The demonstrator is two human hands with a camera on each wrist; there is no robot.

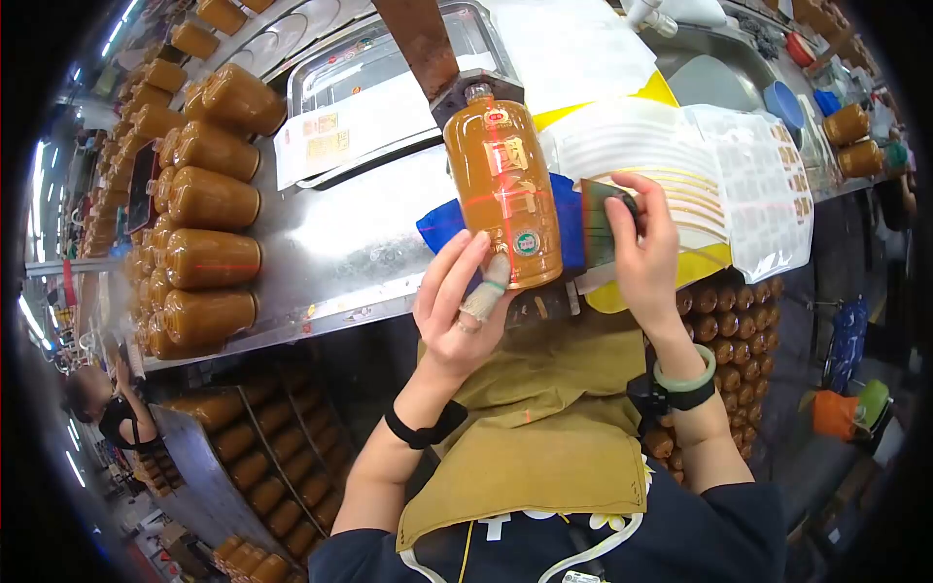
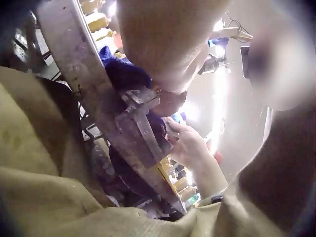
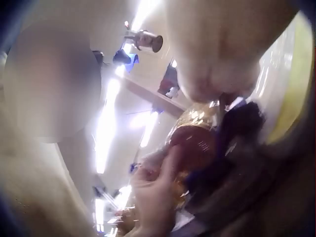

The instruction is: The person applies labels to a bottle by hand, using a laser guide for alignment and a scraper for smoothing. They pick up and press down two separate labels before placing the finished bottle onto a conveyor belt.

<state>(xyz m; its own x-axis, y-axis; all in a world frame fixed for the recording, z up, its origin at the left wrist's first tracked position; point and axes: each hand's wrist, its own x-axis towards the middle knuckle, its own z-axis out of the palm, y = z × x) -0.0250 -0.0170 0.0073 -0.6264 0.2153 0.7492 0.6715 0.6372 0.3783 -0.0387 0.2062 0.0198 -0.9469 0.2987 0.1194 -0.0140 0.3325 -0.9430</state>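
Observation:
An amber bottle (image 1: 493, 165) with gold characters and a round green sticker lies on blue cloth (image 1: 567, 214), its neck at a metal bracket (image 1: 476, 87). My left hand (image 1: 462, 306) grips the base end, one finger wrapped in a pale covering. Beside the bottle, my right hand (image 1: 646, 248) pinches the edge of a dark green flat piece (image 1: 598, 223) between thumb and fingers. In the right wrist view the bottle's round base (image 3: 195, 145) shows, with my left hand (image 3: 155, 197) against it. The left wrist view shows my right hand (image 2: 190, 148) beyond the bench edge.
Rows of amber bottles (image 1: 212, 257) stand at the left of the metal bench (image 1: 330, 248). Behind are a tray (image 1: 389, 58) and a paper sheet (image 1: 360, 136). Curved gold-edged strips (image 1: 671, 199) and a label sheet (image 1: 753, 185) lie at the right, near a sink (image 1: 714, 83).

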